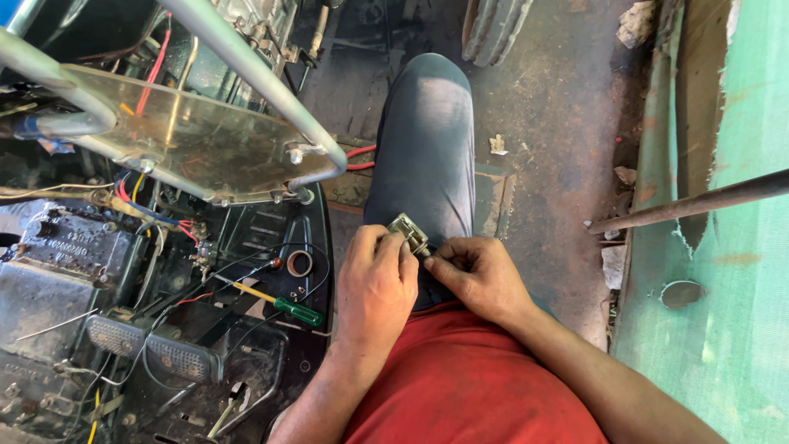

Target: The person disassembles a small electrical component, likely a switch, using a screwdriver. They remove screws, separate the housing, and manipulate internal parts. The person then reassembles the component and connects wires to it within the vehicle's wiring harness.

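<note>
My left hand point(376, 284) and my right hand point(479, 277) meet over my thigh in dark trousers point(430, 131). Between their fingertips they pinch a small square metal part point(408, 232) with a greenish-silver sheen. The left fingers close on its near-left side; the right thumb and forefinger close on its lower right edge. A red shirt point(468, 386) fills the bottom of the view.
To the left is an opened vehicle floor with wires, a black engine casing point(62, 247), two foot pedals point(148, 345), a green-handled screwdriver point(283, 306), a small ring point(299, 263) and a shiny metal plate with tube frame point(205, 140). A rusty bar point(699, 201) and green wall point(740, 271) stand at right.
</note>
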